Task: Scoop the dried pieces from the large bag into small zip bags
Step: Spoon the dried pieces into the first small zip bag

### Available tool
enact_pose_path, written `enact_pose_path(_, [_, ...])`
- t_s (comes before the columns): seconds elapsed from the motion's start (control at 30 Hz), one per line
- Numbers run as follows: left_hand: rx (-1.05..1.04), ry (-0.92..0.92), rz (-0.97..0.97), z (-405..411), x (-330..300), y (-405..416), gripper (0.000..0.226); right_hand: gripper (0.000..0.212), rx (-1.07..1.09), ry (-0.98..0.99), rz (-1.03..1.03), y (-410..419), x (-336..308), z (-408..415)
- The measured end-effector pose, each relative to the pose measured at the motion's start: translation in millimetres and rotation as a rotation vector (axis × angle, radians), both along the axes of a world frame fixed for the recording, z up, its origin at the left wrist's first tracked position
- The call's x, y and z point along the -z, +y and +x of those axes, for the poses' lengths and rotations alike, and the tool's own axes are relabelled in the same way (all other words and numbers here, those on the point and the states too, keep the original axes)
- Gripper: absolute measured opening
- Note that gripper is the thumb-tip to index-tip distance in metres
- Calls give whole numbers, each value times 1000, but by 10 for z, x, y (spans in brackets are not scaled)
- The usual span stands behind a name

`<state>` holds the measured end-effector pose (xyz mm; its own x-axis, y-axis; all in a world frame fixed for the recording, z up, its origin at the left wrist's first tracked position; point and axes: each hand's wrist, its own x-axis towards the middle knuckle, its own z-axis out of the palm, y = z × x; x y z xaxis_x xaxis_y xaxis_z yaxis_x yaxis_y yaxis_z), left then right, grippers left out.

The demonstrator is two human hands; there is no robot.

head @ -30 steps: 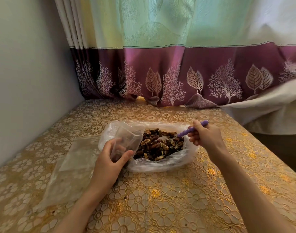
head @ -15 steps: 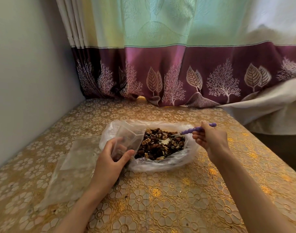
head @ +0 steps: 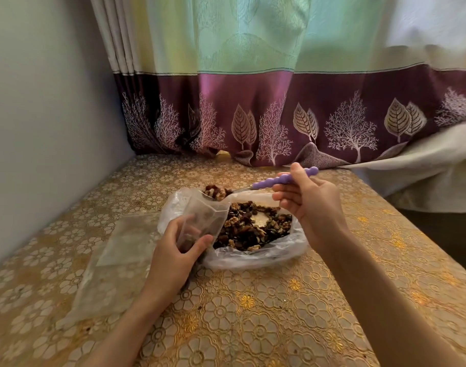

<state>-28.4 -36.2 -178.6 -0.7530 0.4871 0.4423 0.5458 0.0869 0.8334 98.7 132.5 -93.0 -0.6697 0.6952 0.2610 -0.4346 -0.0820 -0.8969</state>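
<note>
Dried pieces (head: 255, 229) fill the big bag (head: 255, 258), lying open on the table (head: 253, 327) just below the R hand (head: 310, 207), w/ a bare patch mid-pile. R hand pinches the purple handle of a spoon (head: 282, 180), its heaped bowl over the mouth of a small zip bag (head: 205, 215) that the L hand (head: 173, 258) grips, thumb & fingers clamped round it, upright at the big bag's left edge; prob. a few pieces already inside, hard to tell. Spare bags (head: 112, 258) lie flat left of the L hand; curtain (head: 253, 102) hangs beyond.

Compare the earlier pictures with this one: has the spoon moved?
Yes. The spoon has come up out of the large bag and swung left; its loaded bowl now sits over the mouth of the small zip bag.
</note>
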Motion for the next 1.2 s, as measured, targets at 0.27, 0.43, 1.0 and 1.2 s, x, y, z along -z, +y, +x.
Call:
enact_pose_path(0.27, [0, -49, 37, 6, 1, 0, 38, 29, -46, 16, 322, -212, -26, -36])
enact_pose_path(0.43, [-24, 4, 23, -20, 15, 5, 46, 27, -41, 28, 324, -131, -34, -20])
enact_pose_path(1.0, [-17, 26, -2, -28, 14, 7, 50, 26, 634, -377, 636, 509, 92, 121])
enact_pose_path(1.2, [-16, 22, -1, -19, 3, 7, 44, 24, 636, -390, 792, 477, 54, 134])
